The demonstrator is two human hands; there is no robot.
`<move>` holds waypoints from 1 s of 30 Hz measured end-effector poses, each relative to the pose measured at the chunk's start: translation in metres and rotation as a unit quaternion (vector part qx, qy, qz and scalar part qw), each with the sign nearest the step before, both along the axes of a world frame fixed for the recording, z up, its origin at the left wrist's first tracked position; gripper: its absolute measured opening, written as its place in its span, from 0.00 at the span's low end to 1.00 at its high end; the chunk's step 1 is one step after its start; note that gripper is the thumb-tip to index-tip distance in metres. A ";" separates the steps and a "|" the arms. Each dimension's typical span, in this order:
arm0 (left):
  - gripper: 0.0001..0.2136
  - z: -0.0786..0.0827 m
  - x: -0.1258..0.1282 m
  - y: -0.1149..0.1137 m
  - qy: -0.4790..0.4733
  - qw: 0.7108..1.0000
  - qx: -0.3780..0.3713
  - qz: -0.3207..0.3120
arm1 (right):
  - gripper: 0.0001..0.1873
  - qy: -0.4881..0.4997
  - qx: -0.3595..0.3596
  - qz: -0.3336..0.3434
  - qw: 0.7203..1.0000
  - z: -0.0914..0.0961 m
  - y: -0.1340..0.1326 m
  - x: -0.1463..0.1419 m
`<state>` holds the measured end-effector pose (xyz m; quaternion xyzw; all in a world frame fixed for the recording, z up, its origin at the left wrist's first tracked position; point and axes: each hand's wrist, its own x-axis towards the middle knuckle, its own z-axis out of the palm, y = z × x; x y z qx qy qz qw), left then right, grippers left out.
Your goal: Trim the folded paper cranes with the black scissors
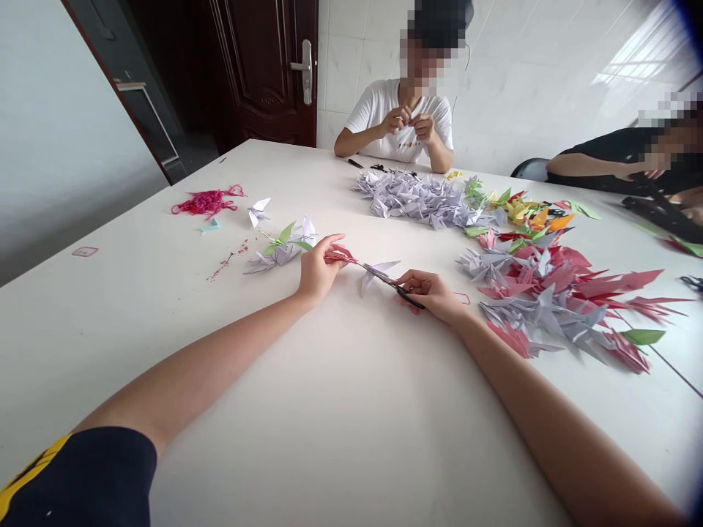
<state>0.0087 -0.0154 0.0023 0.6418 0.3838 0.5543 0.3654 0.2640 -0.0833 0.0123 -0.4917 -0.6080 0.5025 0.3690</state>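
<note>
Scissors (411,296) are being gripped by the right hand (433,292); red paper (344,253) is being pinched by the left hand (318,271); a red-outlined mark (85,252) is being shown illegibly.

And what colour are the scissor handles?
The scissor handles are black, seen best in the head view.

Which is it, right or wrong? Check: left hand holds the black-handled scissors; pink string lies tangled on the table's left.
The hand is wrong: the head view shows the right hand holding the black-handled scissors. The pink string does lie tangled on the table, at left.
</note>
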 end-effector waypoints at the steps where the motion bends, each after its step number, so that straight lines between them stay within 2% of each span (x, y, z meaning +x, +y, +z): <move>1: 0.21 0.000 0.000 0.000 -0.008 1.000 -0.004 -0.004 | 0.22 0.006 -0.001 0.000 1.000 0.000 0.000 0.001; 5: 0.15 0.002 0.001 -0.003 -0.027 0.999 -0.018 -0.029 | 0.21 0.024 0.009 0.001 1.000 -0.002 0.000 0.003; 11: 0.12 0.002 -0.001 0.000 0.047 0.999 -0.002 0.024 | 0.22 0.004 0.004 0.006 1.000 0.000 -0.001 0.001; 16: 0.12 0.001 -0.001 0.000 0.042 0.999 -0.004 0.010 | 0.22 -0.010 0.004 0.005 1.000 -0.001 -0.001 -0.001; 23: 0.20 0.002 -0.001 -0.003 0.113 0.993 0.027 0.018 | 0.22 -0.007 0.002 -0.004 1.000 0.001 -0.001 -0.002; 30: 0.23 -0.007 -0.002 0.006 0.106 0.994 0.025 0.000 | 0.22 -0.003 0.008 -0.003 1.000 -0.001 0.000 0.000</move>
